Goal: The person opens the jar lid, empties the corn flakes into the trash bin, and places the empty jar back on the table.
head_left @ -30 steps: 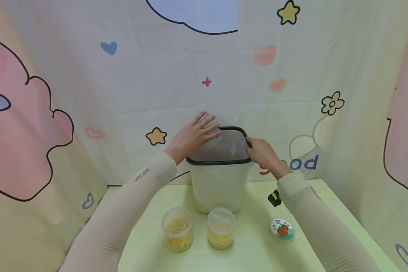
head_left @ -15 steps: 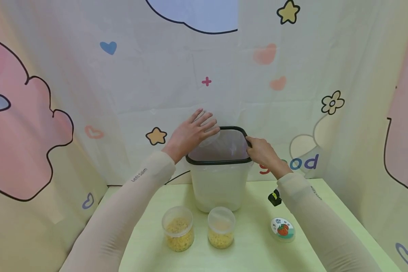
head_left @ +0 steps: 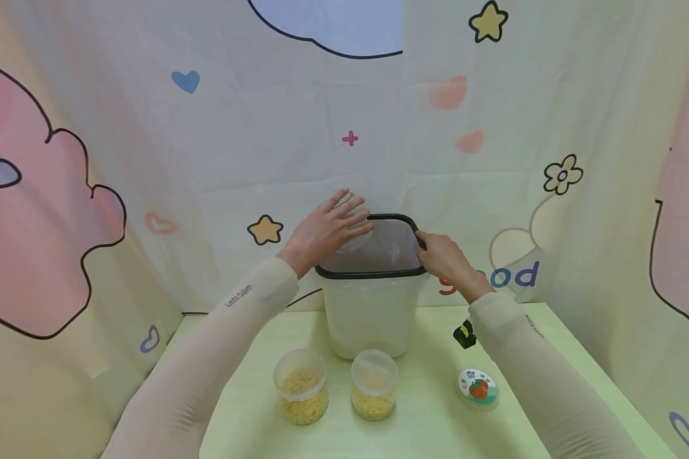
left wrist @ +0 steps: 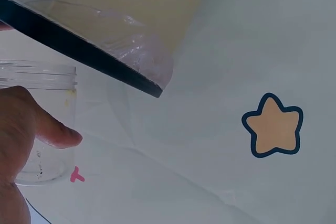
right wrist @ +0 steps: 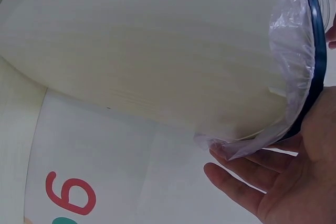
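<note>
Pale table [head_left: 425, 424], printed curtain [head_left: 298, 140] | left grip [head_left: 325, 231]: curled round clear jar [left wrist: 53, 100] | right grip [head_left: 444, 256]: clasping bin rim [head_left: 373, 275]

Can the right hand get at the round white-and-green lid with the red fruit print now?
Probably yes, once it lets go: the right hand grips the black rim of the off-white plastic bin. Nothing covers the lid on the pale green table.

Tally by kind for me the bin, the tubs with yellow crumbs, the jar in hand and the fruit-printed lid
Bin: 1
Tubs with yellow crumbs: 2
Clear jar in the left hand: 1
Fruit-printed lid: 1
Total: 5
</note>
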A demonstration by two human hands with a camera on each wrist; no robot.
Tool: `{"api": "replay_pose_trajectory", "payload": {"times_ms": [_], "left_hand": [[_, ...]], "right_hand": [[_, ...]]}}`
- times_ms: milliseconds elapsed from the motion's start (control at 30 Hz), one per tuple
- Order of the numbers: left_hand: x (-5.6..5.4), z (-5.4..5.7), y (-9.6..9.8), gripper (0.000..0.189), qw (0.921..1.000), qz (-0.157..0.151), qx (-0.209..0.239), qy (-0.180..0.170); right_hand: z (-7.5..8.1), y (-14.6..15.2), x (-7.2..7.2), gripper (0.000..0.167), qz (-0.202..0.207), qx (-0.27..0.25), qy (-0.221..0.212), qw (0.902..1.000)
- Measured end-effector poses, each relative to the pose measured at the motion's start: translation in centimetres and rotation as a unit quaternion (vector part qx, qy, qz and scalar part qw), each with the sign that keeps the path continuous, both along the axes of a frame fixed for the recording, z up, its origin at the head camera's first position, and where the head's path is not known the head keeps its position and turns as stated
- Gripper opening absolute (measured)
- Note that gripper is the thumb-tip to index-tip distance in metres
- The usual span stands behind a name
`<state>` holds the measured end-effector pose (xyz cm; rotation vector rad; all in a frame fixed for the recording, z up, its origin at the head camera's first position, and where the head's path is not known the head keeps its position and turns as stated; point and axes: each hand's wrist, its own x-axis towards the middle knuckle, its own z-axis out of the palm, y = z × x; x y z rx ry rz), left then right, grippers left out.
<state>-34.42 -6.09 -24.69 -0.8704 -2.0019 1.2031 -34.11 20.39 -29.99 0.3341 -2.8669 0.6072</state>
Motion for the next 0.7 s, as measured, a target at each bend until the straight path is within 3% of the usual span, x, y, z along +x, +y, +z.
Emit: {"api": "replay_pose_trajectory", "payload": {"times_ms": [367,700], "left_hand": [[0.34,0.44,0.72,0.098,0.9971,0.013,-0.074,0.011],[0.35,0.16,0.98,0.092,0.9966,0.006,-0.082,0.002]], "right_hand": [[0.04,-0.01,0.12,0.054,-0.002,-0.002,-0.005,1.0],[0.11,-0.01,0.17,0.054,-0.003,0.002,0.001,1.0]]}}
